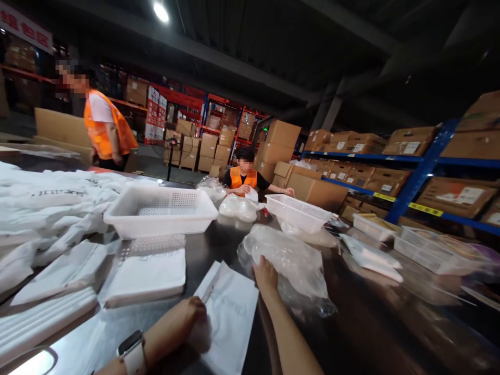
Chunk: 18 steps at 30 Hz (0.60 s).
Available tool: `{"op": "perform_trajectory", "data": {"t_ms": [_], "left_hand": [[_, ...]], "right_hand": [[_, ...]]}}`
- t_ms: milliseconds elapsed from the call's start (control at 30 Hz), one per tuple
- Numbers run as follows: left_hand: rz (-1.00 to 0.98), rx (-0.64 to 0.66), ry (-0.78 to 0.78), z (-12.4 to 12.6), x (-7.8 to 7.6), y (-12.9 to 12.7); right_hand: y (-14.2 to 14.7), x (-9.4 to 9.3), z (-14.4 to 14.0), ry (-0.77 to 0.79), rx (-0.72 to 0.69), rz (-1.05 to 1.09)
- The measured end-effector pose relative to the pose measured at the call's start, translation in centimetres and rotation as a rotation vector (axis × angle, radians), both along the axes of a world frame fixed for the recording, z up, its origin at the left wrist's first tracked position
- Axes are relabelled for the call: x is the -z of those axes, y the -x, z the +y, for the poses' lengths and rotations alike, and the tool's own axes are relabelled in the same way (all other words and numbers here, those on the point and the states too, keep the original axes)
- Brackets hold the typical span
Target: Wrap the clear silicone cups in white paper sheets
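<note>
My left hand [190, 315], with a watch on its wrist, is closed at the left edge of a white mailing bag [232, 312] with faint dark print. The bag lies flat on the dark table in front of me. To the right of it, my right hand [266, 275] reaches forward, its fingers slightly apart at the near left edge of a clear plastic bag [287, 255] with pale contents. Part of the right fingers is hard to make out. Left of my left hand lies a stack of flat white bags [146, 278].
A white plastic basket [164, 224] stands ahead on the left, another basket [299, 213] at centre right. White bags [47, 208] heap up at far left. Clear bins [433, 250] sit at right. One person [244, 179] works across the table; another person [107, 125] stands at left.
</note>
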<state>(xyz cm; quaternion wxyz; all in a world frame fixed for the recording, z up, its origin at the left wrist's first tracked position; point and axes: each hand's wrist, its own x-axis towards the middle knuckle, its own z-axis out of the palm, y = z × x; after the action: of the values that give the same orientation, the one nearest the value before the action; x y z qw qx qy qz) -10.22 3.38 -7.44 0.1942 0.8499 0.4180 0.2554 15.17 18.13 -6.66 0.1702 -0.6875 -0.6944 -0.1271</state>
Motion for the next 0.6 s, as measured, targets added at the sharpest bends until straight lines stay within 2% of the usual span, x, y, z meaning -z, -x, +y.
{"op": "perform_trajectory", "data": {"t_ms": [167, 300, 467, 600], "left_hand": [[0.070, 0.068, -0.088, 0.8, 0.6, 0.7], [0.129, 0.026, -0.130, 0.7, 0.0, 0.7], [-0.062, 0.063, -0.027, -0.4, -0.7, 0.0], [-0.183, 0.121, 0.051, -0.5, 0.5, -0.6]], "right_hand": [[-1.3, -0.2, 0.7, -0.040, -0.059, 0.143], [-1.9, -0.1, 1.4, -0.088, -0.099, 0.304], [-1.3, 0.7, 2.0, -0.087, -0.271, 0.510], [0.3, 1.0, 2.0, -0.103, -0.377, 0.595]]}}
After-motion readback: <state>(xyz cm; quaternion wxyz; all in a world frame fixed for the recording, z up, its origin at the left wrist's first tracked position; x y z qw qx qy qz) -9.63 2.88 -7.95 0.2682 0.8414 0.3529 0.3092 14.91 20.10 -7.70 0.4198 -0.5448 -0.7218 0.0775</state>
